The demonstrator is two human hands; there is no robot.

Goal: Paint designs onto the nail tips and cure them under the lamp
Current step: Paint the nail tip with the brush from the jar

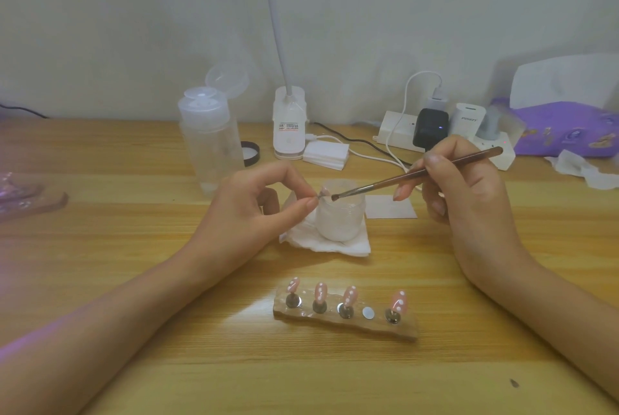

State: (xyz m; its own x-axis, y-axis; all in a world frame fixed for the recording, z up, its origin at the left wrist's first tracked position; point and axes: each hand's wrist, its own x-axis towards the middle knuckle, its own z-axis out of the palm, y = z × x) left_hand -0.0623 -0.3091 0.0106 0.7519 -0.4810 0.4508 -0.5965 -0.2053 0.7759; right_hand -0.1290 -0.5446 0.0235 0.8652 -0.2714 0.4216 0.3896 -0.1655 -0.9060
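Note:
My left hand (258, 210) pinches a small nail tip (322, 194) between thumb and forefinger above a frosted white jar (338, 220). My right hand (459, 187) grips a thin brown brush (415, 173), and its bristle end touches the nail tip. In front of me lies a wooden holder (345, 316) with several pink nail tips on metal stands, each dotted white; one round magnet spot (368, 313) on it stands bare. The white lamp (289, 123) stands at the back with its neck rising out of view.
A folded tissue (335, 244) lies under the jar. A clear bottle (209, 140) with an open flip lid stands back left, next to a black cap (251, 153). A power strip (445, 136) with plugs and cables, white pads (326, 155) and a purple pack (566, 128) line the back.

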